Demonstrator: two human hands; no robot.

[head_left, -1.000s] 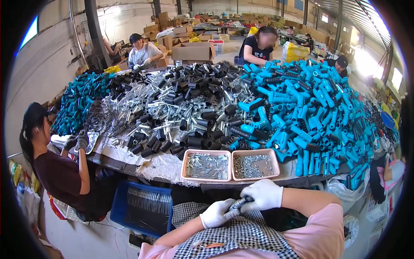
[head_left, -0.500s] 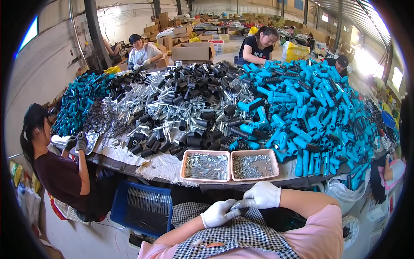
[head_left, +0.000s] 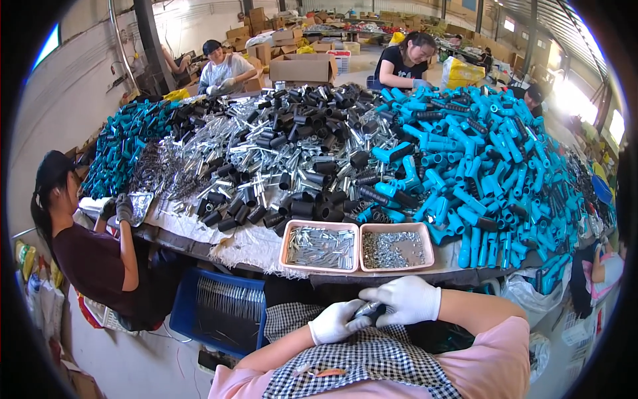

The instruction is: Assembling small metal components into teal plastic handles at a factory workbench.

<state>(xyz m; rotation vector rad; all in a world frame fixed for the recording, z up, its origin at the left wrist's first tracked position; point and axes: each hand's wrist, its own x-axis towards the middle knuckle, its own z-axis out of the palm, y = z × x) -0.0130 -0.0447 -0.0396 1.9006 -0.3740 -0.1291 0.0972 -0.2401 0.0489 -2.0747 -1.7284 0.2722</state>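
Close in front of my checked apron, my left hand (head_left: pixel 337 322) and my right hand (head_left: pixel 407 300), both in white gloves, are closed around a small cylindrical part (head_left: pixel 368 309). Its visible surface is silvery metal with a dark section. The fingers cover much of it, so its full shape is hidden. Just beyond my hands, two pink trays sit side by side at the table edge. Slim metal pins (head_left: pixel 321 246) lie in the left tray (head_left: pixel 320 269); small metal nuts or similar pieces (head_left: pixel 389 251) lie in the right tray (head_left: pixel 399 268).
The table carries heaps of black sleeves (head_left: pixel 325 169), metal tubes (head_left: pixel 256 143) and turquoise handle-shaped housings (head_left: pixel 485 159). A blue bin (head_left: pixel 181 316) with thin metal rods stands below left. One co-worker (head_left: pixel 93 256) is at the left; others work across the table. Cardboard boxes (head_left: pixel 302 68) stand behind.
My view has tilted and shifted slightly. Both hands still grip the part; my right hand has moved a little, and more of the silvery metal shows between the gloves.
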